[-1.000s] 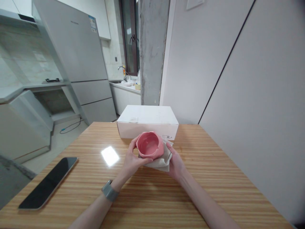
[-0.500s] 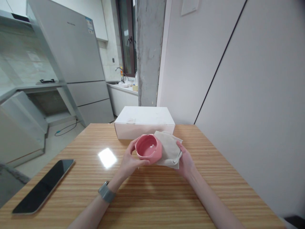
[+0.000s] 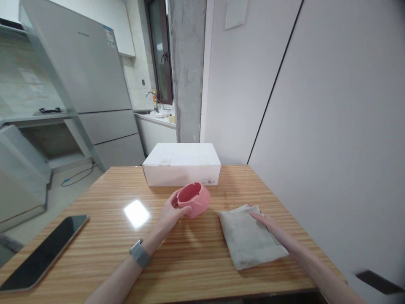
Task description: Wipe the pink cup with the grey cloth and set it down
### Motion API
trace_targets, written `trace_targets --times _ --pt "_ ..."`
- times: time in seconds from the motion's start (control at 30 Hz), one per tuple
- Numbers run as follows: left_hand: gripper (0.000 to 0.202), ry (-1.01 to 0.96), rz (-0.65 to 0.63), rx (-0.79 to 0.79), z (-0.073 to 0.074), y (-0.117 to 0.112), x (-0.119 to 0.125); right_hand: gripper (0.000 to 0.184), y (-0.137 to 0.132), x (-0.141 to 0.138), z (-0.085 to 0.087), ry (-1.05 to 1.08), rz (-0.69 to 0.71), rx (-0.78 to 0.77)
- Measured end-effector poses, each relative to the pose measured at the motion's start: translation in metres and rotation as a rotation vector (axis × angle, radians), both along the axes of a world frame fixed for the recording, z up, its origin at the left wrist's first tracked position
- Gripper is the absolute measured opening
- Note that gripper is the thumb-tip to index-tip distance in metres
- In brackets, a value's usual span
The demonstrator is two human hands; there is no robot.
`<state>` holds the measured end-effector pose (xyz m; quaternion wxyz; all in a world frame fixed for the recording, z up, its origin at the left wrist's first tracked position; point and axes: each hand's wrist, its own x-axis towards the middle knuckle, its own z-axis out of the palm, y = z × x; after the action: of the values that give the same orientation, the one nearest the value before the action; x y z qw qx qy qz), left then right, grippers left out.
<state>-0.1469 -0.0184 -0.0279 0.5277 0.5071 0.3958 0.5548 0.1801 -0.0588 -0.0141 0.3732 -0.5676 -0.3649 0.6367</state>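
The left hand [image 3: 171, 211] is closed around the pink ashtray [image 3: 193, 200], fingers on its left wall and thumb on the near side. It holds the ashtray tilted, with the notched rim and hollow turned up and to the left; whether its base touches the bench [image 3: 190, 261] or sits just above it I cannot tell. A grey watch [image 3: 139, 253] sits on that wrist. The right hand [image 3: 268, 226] is open and flat, gripping nothing, its fingers stretched over the right part of the beige cloth [image 3: 249, 238]. Half a second ago that hand held the cloth bunched against the ashtray's right side. Now the cloth lies folded and spread on the bench to the right of the ashtray, clearly apart from it. Cloth and ashtray are no longer in contact, so the rubbing looks to me broken off or done for now, with only the left hand on the ashtray. Just beyond the ashtray a closed white box [image 3: 182, 164] stands at the far edge of the bench. A dark phone [image 3: 41, 249] lies face up at the near left, well apart. A grey fridge [image 3: 88, 84] and a concrete pillar [image 3: 186, 71] stand beyond.
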Motion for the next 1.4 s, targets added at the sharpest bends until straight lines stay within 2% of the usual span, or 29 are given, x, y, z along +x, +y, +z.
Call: trace_targets --times 0.1,0.2,0.3,0.43,0.53,0.63,0.7,0.87,1.23,1.4 --pt "0.071 0.017 -0.007 -0.006 0.005 -0.003 0.008 0.094 -0.002 0.015 -0.002 -0.325 -0.034 0.257" --pt "0.069 0.032 -0.029 0.037 0.011 -0.003 0.023 0.109 -0.007 0.031 -0.002 -0.415 0.103 0.332" --pt "0.07 0.063 -0.035 0.096 0.016 0.002 0.049 0.108 -0.012 0.04 -0.003 -0.443 0.133 0.355" --pt "0.076 0.205 0.005 0.105 0.017 0.009 0.093 0.105 -0.01 0.049 -0.005 -0.483 0.14 0.366" --pt "0.079 0.338 0.022 0.124 0.016 0.01 0.123 0.101 -0.007 0.055 -0.006 -0.405 0.17 0.332" --pt "0.084 0.456 0.033 0.189 0.015 0.011 0.144 0.099 -0.004 0.061 -0.008 -0.326 0.171 0.323" --pt "0.087 0.51 0.042 0.22 0.015 0.013 0.154 0.094 -0.003 0.064 -0.01 -0.396 0.134 0.349" --pt "0.086 0.55 0.039 0.206 0.011 0.024 0.171 0.078 -0.002 0.068 -0.013 -0.62 0.076 0.374" --pt "0.079 0.48 0.023 0.187 -0.005 0.044 0.182 0.07 0.002 0.078 -0.014 -0.867 0.015 0.45" --pt "0.094 0.431 0.0 0.187 -0.005 0.045 0.177 0.065 0.003 0.082 -0.02 -1.007 -0.011 0.469"
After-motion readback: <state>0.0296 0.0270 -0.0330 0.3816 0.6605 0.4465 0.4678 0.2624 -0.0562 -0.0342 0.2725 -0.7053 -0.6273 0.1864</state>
